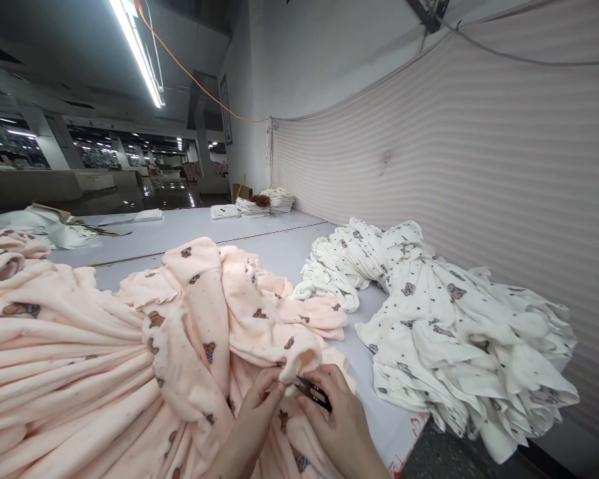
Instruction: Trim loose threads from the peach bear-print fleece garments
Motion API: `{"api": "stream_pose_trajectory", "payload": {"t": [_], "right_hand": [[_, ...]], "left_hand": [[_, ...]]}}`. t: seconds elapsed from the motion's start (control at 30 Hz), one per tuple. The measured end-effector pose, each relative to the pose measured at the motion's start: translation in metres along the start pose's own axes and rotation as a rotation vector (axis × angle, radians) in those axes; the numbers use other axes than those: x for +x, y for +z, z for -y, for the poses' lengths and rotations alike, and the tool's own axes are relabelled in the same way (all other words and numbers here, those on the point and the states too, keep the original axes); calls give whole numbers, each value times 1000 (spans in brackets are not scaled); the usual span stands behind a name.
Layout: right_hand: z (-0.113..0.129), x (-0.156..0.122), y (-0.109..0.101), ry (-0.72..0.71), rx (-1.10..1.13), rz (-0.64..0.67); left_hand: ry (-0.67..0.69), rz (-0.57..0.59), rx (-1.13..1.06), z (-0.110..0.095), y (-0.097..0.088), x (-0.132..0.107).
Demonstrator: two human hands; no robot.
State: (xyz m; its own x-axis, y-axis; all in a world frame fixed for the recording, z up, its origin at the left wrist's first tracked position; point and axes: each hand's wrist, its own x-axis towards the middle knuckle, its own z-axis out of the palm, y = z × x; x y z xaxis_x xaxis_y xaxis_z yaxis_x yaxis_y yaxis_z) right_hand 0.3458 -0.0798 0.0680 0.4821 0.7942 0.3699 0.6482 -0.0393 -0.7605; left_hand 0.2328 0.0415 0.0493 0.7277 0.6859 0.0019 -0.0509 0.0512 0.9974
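Head view: left hand pinching an edge of pink printed fabric, heaped over the near table; right hand curled round black snips, blades beside that edge. Trimming here seems underway; cut unconfirmed. Rightward, white printed pile, done or waiting unclear. Farther: folded stacks.

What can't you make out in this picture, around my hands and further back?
All in the head view:
Snips: part of the handle, covered by the right hand.
Pink fabric: the exact bit pinched, hidden by the left hand; its full spread, cut off by the left and bottom edges.
Framed sheet on the wall: its contents, too small.
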Motion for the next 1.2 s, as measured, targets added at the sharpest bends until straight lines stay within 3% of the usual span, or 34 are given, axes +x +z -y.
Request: {"api": "stream_pose_trajectory", "payload": {"t": [0.17, 0.33, 0.53, 0.7, 0.8, 0.87, 0.97, 1.0, 1.07, 1.13, 1.2], "right_hand": [[-2, 11, -1, -137, -144, -62], [-1, 5, -3, -30, -98, 68], [6, -2, 2, 7, -59, 14], [3, 0, 3, 47, -42, -34], [-26, -12, -10, 150, 17, -174], [-56, -24, -21, 269, 33, -247], [-93, -39, -30, 461, 37, -193], [-99, -42, -30, 491, 44, -158], [-101, -44, -28, 496, 74, -105], [-92, -45, -22, 472, 93, -80], [-79, -47, -16, 436, 62, -57]], "left_hand": [[-13, -5, -162, -6, 3, -1], [-49, -128, -229, -12, 4, -2], [-62, -61, -169, -12, 6, -4], [9, -29, 62, -19, -1, -9], [284, -94, 434, -33, -22, -15], [349, 52, 567, -43, -40, -20], [32, 415, 760, -50, -54, -26], [-74, 486, 873, -49, -52, -27], [-143, 531, 1077, -42, -37, -29], [-87, 478, 1118, -27, -10, -27], [-34, 368, 1012, -6, 20, -25]]}}
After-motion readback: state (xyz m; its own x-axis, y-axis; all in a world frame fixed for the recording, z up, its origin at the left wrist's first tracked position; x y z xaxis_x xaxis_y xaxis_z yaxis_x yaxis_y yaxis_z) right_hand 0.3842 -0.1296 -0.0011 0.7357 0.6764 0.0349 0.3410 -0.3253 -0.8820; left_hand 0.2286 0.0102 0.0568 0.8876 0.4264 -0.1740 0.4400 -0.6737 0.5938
